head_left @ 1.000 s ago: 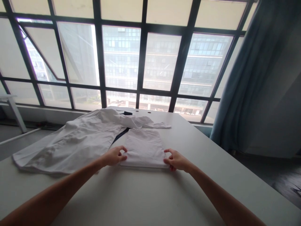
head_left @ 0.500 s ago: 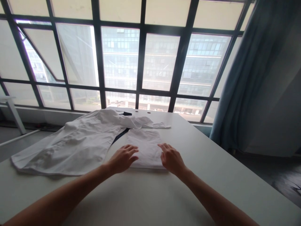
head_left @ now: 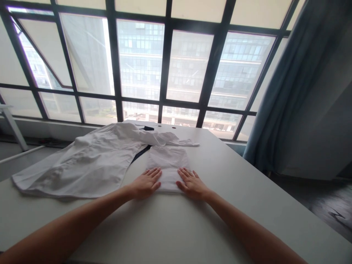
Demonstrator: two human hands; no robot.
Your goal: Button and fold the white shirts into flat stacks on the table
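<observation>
A white cloth folded into a neat rectangle (head_left: 168, 159) lies flat on the white table (head_left: 165, 227) in front of me. My left hand (head_left: 147, 182) rests palm down on its left edge, fingers stretched out. On the opposite edge my right hand (head_left: 191, 183) lies flat too, its fingers spread and the thumb pointing inward. Both palms hide the cloth's near corners. Left of the folded piece spreads a rumpled white shirt (head_left: 88, 159), with one sleeve reaching across behind the folded cloth. Neither hand touches the shirt.
A dark strip (head_left: 140, 153) shows between the shirt and the folded cloth. Two round holes sit near the table's far edge. Beyond stands a large black-framed window (head_left: 163, 66), and a blue curtain (head_left: 277, 95) hangs at the right.
Both hands have come down flat onto the folded cloth, their fingers straightening; the right one has shifted slightly inward. The shirt stays where it was, and the view has tilted slightly.
</observation>
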